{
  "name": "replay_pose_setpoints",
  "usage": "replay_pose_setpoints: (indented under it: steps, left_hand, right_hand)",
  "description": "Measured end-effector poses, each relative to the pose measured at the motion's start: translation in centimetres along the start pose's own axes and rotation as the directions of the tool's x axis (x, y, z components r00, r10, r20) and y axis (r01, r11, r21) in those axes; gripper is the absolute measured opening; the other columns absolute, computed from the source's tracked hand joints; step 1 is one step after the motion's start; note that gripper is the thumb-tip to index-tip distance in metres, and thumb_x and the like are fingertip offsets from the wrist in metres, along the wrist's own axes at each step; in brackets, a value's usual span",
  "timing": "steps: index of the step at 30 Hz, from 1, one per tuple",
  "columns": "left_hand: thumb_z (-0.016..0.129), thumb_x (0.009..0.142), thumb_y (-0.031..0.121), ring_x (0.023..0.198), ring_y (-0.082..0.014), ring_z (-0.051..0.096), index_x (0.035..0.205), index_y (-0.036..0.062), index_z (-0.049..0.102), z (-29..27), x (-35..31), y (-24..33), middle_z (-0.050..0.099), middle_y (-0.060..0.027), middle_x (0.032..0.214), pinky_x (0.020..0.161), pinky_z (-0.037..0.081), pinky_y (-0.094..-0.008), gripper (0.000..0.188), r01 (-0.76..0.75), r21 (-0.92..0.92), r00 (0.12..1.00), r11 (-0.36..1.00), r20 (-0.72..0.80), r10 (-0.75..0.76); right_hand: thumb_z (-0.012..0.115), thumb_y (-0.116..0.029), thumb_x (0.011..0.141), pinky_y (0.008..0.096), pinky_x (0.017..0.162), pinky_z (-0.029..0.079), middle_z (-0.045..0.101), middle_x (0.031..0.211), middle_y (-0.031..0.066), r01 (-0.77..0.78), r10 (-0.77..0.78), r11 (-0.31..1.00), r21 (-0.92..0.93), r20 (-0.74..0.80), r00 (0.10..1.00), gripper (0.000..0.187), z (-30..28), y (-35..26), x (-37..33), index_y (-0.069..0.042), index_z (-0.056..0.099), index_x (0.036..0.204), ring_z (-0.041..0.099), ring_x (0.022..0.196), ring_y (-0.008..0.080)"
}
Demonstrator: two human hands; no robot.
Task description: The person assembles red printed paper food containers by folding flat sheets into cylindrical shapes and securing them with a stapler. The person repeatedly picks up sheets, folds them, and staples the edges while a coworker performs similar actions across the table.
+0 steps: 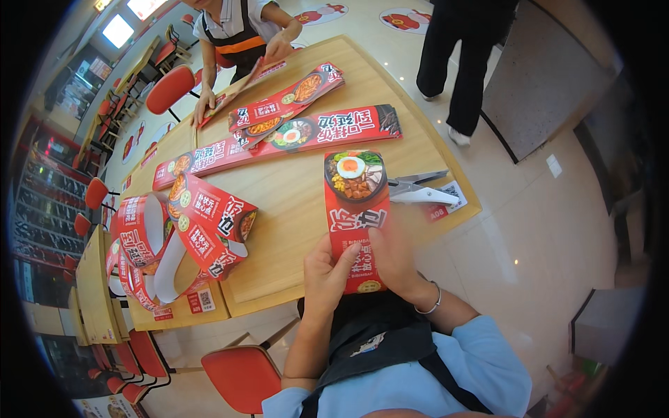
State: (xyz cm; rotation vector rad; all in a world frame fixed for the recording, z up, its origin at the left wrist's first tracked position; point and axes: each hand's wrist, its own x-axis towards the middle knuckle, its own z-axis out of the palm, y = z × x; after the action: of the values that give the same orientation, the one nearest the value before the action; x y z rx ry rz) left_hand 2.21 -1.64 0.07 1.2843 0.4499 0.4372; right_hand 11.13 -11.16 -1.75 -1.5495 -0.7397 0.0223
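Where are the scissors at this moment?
In the head view, the scissors lie near the right edge of the wooden table, just right of the red strip held by the left hand and right hand, by a code sticker.

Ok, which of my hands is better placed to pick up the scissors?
Probably your right hand. The scissors lie on its side of the red strip, ahead of it; your left hand, gripping the strip, is farther off.
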Motion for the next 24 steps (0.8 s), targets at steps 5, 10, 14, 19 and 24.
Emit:
replay_pose_setpoints:
  steps: [5,10,14,19,24]
  left_hand:
    - [0.064,0.089,0.004,0.085,-0.0091,0.063,0.111,-0.0033,0.059,-1.2,0.3,-1.3,0.068,-0.0075,0.099,0.076,0.052,-0.0240,0.023,-0.008,-0.003,0.995,1.000,-0.104,0.008]
    - [0.064,0.089,0.004,0.082,-0.0098,0.065,0.109,-0.0039,0.060,-2.8,1.0,-0.6,0.068,-0.0086,0.098,0.072,0.053,-0.0236,0.022,0.024,-0.099,0.995,0.995,-0.095,-0.034]
    - [0.063,0.089,0.004,0.081,-0.0097,0.065,0.109,-0.0046,0.059,-2.3,1.3,0.0,0.068,-0.0091,0.097,0.071,0.053,-0.0233,0.022,0.010,-0.064,0.993,0.998,-0.114,-0.018]
    - [0.063,0.089,0.003,0.081,-0.0096,0.065,0.109,-0.0047,0.059,-2.7,1.1,0.1,0.068,-0.0091,0.098,0.072,0.053,-0.0237,0.021,0.028,-0.052,0.988,0.998,-0.150,-0.036]
    - [0.063,0.089,0.002,0.081,-0.0094,0.064,0.108,-0.0045,0.060,-2.4,1.3,0.2,0.068,-0.0091,0.098,0.072,0.053,-0.0236,0.021,0.013,-0.035,0.993,0.999,-0.121,-0.017]
  right_hand:
    - [0.064,-0.017,0.086,0.0380,0.076,0.047,0.060,0.095,0.0157,0.077,-0.023,0.957,-0.280,0.190,0.981,0.031,-2.5,2.1,1.3,-0.001,0.054,0.111,0.060,0.089,0.0319]
    - [0.074,-0.032,0.075,0.0403,0.083,0.046,0.059,0.104,0.0130,0.507,-0.231,0.418,-0.754,0.451,0.862,0.058,-9.0,4.5,6.1,-0.005,0.052,0.122,0.057,0.102,0.0292]
    - [0.076,-0.032,0.073,0.0403,0.084,0.046,0.058,0.108,0.0140,0.582,-0.104,0.389,-0.714,0.594,0.798,0.066,-10.6,9.4,7.1,-0.006,0.048,0.127,0.057,0.105,0.0295]
    - [0.077,-0.021,0.070,0.0393,0.083,0.049,0.059,0.106,0.0143,0.249,0.017,0.738,-0.628,0.386,0.922,0.065,-11.9,5.1,7.5,-0.003,0.049,0.125,0.059,0.099,0.0317]
    - [0.078,-0.011,0.063,0.0385,0.084,0.049,0.061,0.109,0.0140,0.355,-0.075,0.836,-0.419,0.553,0.830,0.067,-12.6,1.7,5.6,-0.003,0.051,0.123,0.060,0.098,0.0310]
